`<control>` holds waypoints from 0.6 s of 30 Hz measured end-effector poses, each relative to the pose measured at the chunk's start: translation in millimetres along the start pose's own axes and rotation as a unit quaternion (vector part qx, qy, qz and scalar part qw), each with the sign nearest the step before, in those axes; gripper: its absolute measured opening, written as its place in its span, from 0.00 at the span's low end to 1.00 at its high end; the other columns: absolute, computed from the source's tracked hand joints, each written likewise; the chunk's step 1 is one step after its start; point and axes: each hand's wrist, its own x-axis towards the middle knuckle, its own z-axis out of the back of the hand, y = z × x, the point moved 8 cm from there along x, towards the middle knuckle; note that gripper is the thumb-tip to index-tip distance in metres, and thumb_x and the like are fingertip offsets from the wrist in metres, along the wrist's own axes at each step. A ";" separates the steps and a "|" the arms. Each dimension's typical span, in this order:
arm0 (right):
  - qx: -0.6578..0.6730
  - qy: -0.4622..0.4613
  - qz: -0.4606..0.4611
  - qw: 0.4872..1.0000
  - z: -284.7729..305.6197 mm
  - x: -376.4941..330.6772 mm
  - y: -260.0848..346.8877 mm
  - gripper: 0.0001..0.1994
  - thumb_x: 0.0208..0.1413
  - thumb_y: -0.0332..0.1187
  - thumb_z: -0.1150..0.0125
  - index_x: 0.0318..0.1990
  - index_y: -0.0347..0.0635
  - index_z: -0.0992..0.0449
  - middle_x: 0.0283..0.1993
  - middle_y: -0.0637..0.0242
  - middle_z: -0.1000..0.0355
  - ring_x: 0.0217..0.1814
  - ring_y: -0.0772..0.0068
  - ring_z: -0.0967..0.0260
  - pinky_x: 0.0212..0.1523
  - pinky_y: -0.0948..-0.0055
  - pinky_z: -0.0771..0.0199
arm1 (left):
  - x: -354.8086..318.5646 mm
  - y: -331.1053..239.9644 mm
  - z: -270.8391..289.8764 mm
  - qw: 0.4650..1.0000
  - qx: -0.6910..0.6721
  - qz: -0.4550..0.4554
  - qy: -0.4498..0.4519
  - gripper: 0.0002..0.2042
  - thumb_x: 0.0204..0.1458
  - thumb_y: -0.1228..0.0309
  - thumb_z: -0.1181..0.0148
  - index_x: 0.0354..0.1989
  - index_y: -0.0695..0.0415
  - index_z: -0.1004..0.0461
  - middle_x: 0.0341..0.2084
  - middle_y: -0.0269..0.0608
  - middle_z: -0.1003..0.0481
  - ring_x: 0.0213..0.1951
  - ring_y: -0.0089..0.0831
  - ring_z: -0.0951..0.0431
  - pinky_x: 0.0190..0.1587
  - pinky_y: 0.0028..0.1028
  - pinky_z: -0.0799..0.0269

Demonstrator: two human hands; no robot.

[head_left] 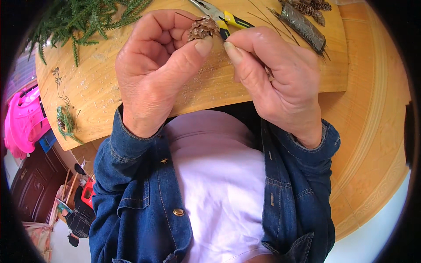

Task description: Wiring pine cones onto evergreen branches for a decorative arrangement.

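Note:
A small brown pine cone [202, 29] with pale flecks on its scales is pinched between the thumb and fingers of my left hand [155, 72]. A thin dark wire [184, 16] sticks out from the cone's left side. Just right of the cone, the thumb and forefinger of my right hand [280, 74] press together; what lies between them is too small or hidden to make out. Behind both hands rests a pair of pliers [234, 19] with yellow and black handles, partly covered by my right fingers.
Green artificial pine branches [83, 22] spread over the wooden table [96, 96] at the far left. A small sprig [66, 122] lies near its left edge. A wrapped bundle of dark wires [302, 26] and several pine cones [313, 8] sit far right. Pale crumbs dot the tabletop.

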 end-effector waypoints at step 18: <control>-0.069 -0.020 0.048 0.996 3.1 -7.3 6.6 0.05 0.49 0.19 0.40 0.34 0.33 0.26 0.24 0.60 0.31 0.20 0.68 0.33 0.22 0.76 0.35 | -7.9 14.9 -6.9 0.993 -0.075 0.085 0.038 0.12 0.51 0.76 0.43 0.43 0.67 0.31 0.29 0.37 0.28 0.26 0.22 0.29 0.29 0.22 0.32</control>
